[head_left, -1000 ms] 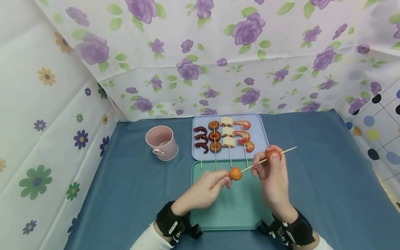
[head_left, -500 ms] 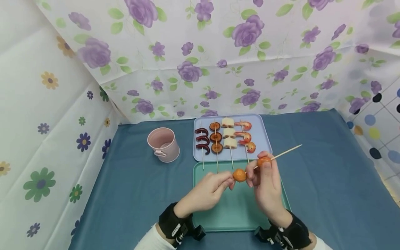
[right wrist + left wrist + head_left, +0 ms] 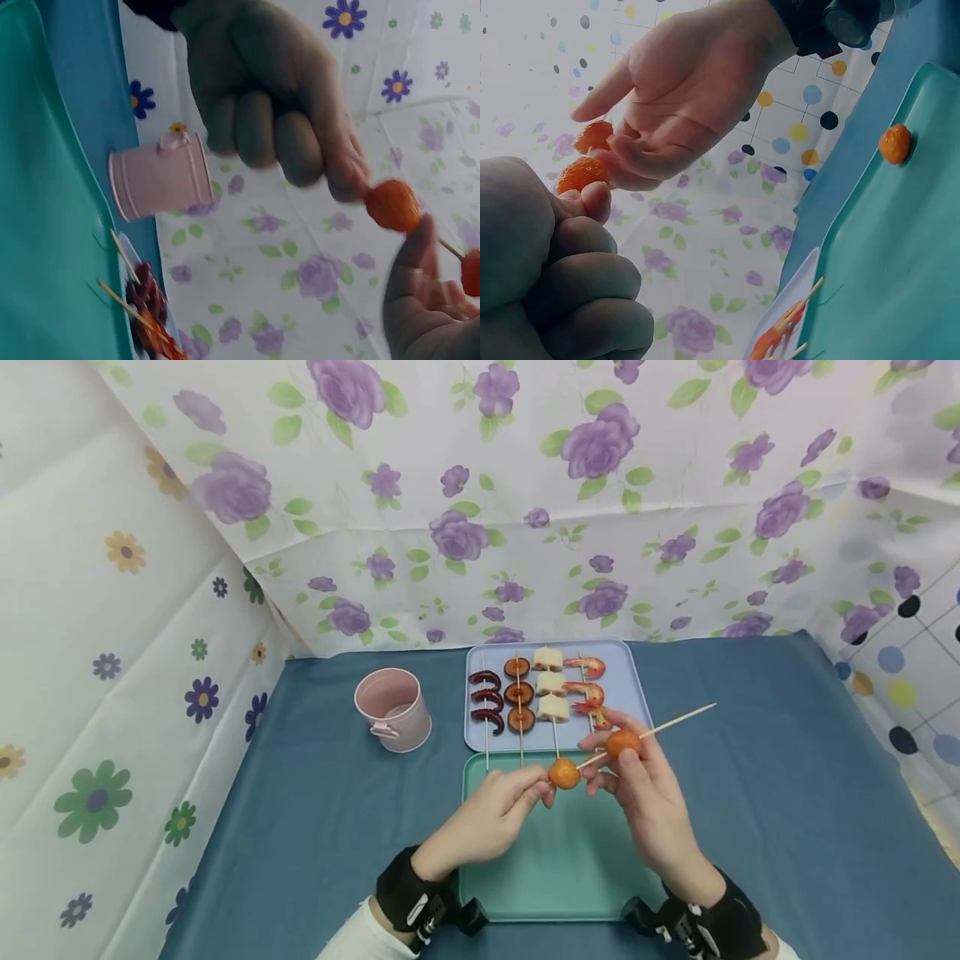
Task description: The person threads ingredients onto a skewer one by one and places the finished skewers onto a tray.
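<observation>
Left hand [image 3: 491, 818] grip pinches skewer [image 3: 671, 722] end beside first ball [image 3: 564, 773]; right hand [image 3: 645, 785] grip pinches second ball [image 3: 622, 742].

Left hand [image 3: 498, 814] — fingers curled, thumb and forefinger pinched at tips | Right hand [image 3: 645, 785] — raised just beside left, fingers loosely bent, thumb [image 3: 628, 766] pressed forward | both wrists strapped, forearms converging.

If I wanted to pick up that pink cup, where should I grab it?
The pink cup stands upright on the blue cloth, mouth open at the top, with a small handle low on its near side. Probably easiest is to come from above or the left and wrap your fingers round its body. The handle looks too small to hold well, and the trays crowd its right side.
</observation>
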`<state>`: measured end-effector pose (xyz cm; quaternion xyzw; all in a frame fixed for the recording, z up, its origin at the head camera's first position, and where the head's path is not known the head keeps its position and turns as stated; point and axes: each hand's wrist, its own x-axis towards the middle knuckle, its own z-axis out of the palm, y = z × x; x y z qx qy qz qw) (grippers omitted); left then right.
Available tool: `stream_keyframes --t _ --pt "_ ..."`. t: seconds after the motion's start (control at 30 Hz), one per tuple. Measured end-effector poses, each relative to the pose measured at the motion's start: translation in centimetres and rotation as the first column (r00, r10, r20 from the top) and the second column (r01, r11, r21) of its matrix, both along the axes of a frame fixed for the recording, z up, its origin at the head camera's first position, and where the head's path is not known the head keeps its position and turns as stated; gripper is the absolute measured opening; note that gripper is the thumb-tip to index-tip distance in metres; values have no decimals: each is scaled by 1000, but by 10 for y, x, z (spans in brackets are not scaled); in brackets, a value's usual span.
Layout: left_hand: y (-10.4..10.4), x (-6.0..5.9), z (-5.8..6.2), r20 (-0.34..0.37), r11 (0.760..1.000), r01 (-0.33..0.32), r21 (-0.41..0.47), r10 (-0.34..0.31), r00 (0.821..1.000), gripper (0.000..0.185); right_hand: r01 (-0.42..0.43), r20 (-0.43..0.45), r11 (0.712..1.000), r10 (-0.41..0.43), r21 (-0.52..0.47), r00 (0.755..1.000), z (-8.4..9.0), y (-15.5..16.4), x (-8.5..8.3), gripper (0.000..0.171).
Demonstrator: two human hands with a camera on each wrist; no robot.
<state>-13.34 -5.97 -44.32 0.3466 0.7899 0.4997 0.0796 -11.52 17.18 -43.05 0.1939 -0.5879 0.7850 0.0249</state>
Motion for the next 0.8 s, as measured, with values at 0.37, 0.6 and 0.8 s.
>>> stream_keyframes --t 0.37,0.6,0.8 --pt "-21 -8 8 -29 995 -98 -3 98 995 27 -191 163 555 101 809 981 6 80 -20 47" --pt "-30 -12 11 -44 989 -148 21 148 988 28 -408 386 254 133 877 913 -27 95 -14 52" --pt "-33 -13 13 -51 985 -164 51 167 985 28 -397 388 168 86 902 918 -42 93 -2 47"
